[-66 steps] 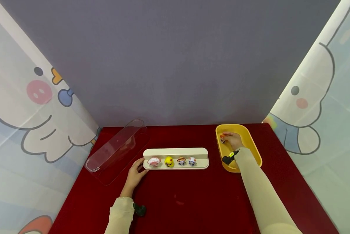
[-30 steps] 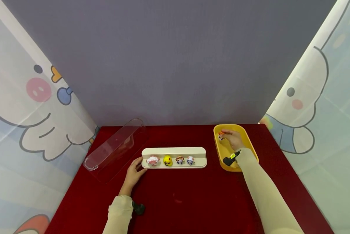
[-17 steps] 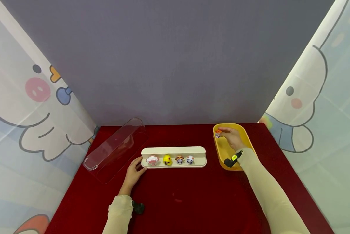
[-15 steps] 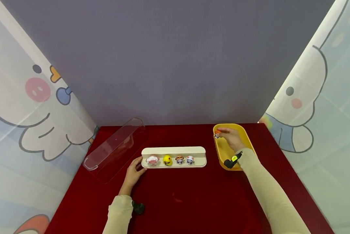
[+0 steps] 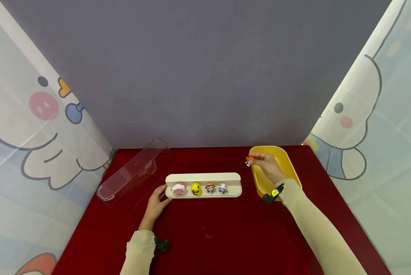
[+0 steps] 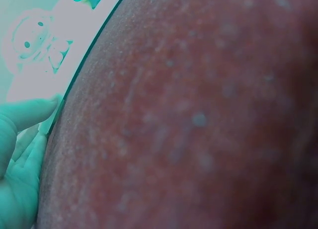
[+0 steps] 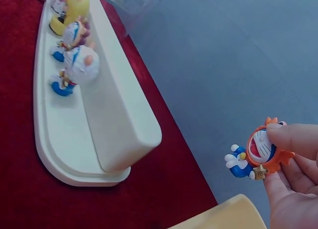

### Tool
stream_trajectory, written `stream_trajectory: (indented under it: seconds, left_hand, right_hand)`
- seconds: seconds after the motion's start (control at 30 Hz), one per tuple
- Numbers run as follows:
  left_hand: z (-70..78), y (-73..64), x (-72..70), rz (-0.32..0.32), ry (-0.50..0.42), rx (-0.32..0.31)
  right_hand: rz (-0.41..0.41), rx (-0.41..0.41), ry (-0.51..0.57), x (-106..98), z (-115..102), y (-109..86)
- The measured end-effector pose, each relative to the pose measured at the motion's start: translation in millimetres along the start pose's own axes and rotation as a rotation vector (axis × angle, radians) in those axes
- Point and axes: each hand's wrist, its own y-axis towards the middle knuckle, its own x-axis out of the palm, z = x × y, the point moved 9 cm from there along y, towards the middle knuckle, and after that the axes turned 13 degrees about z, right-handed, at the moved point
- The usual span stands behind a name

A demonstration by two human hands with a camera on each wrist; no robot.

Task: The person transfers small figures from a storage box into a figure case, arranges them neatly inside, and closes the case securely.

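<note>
My right hand pinches a small cartoon figurine between thumb and fingers, just past the left rim of the yellow bin. The figurine has an orange hood, a white whiskered face, a blue body and a gold star. A cream stepped display stand lies mid-table, its left end held by my left hand with thumb in front and fingers at the side. On its lower step stand, left to right, a pink-and-white figurine, a yellow one, a brown-topped one and a white-headed one.
A clear plastic cover lies slantwise at the back left of the red-covered table. Behind the table rises a grey wall, with cartoon-printed curtains on both sides. The stand's lower step is bare right of the white-headed figurine.
My right hand has lifted the orange-hooded figurine from inside the yellow bin and carried it left across the rim. My left hand stays at the stand's left end.
</note>
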Motion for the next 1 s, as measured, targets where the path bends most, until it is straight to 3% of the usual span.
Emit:
stream_trajectory:
  seconds: [0.33, 0.77, 1.0]
  left_hand:
    - [0.9, -0.5, -0.1, 0.006, 0.021, 0.038]
    - [-0.1, 0.7, -0.7, 0.008, 0.006, 0.029]
    - [0.5, 0.8, -1.1, 0.009, 0.013, 0.024]
  right_hand:
    - [-0.027, -0.004, -0.026, 8.4, -1.9, -14.8]
    - [-0.05, -0.042, -0.069, 15.8, 0.5, -30.6]
    - [-0.052, -0.053, -0.148, 19.6, 5.5, -39.5]
